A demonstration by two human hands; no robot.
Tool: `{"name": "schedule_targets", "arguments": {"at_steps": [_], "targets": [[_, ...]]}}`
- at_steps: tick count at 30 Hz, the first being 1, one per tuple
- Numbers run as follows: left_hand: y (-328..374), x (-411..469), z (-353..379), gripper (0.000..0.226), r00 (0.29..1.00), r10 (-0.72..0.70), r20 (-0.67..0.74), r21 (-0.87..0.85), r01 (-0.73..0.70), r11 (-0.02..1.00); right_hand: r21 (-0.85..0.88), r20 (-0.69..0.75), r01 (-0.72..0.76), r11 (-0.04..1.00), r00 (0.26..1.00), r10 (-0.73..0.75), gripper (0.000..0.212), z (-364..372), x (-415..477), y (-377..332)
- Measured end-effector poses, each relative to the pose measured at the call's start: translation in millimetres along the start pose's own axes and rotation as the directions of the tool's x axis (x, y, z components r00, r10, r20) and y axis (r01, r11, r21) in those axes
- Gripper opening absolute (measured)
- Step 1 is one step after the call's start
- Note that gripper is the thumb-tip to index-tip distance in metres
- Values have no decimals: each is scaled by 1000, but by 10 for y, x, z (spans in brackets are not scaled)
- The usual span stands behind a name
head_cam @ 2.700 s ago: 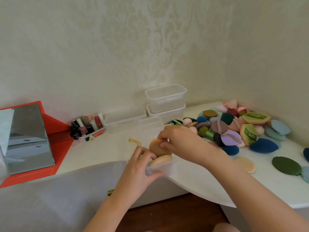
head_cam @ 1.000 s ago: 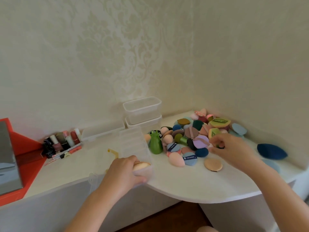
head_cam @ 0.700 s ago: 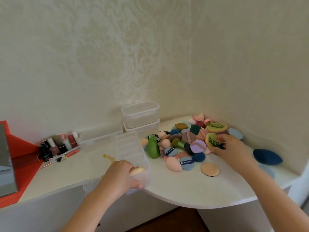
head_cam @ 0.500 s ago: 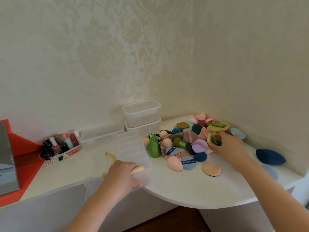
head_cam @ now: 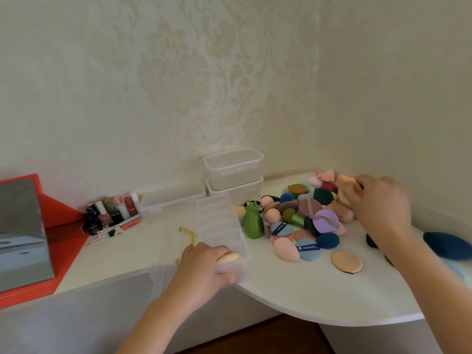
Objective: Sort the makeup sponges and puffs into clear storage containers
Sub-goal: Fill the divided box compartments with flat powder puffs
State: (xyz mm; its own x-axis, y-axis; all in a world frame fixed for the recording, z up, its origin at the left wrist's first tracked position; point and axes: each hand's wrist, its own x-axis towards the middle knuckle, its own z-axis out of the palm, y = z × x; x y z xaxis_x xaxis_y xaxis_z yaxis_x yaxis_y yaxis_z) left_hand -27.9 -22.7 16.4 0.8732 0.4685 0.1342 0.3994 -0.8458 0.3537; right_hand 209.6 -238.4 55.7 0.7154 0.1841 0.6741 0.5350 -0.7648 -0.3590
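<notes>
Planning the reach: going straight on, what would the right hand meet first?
Likely the pink sponges, just beyond the peach puff that the right hand holds; depth is unclear.

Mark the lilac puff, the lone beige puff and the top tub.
lilac puff (head_cam: 325,226): head view, its face below the strap.
beige puff (head_cam: 346,261): head view, middle of its flat top.
top tub (head_cam: 235,167): head view, front wall.

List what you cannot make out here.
Head view only.
1. Right hand, peach puff: motion-blurred; grip unclear.
2. Beige puff in the organizer: half covered by the left hand.
3. Navy sponge: cut by the right edge.
4. Mirror: cut by the left edge.
</notes>
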Motion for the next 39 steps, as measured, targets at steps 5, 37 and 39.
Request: {"name": "schedule_targets", "arguments": {"at_steps": [5, 37, 39], "targets": [[29, -18, -1, 25, 1000, 14, -12, -6, -14, 1000, 403, 96, 12, 915, 994, -55, 24, -251, -68, -453], [61, 32, -107, 14, 996, 50, 73, -41, -47, 998, 572, 781, 89, 815, 242, -575, 11, -12, -187, -1508], [34, 42, -142, 17, 987, 65, 147, -38, -60, 998, 577, 794, 16, 816, 221, -566, 12, 25, -159, -1462]]}}
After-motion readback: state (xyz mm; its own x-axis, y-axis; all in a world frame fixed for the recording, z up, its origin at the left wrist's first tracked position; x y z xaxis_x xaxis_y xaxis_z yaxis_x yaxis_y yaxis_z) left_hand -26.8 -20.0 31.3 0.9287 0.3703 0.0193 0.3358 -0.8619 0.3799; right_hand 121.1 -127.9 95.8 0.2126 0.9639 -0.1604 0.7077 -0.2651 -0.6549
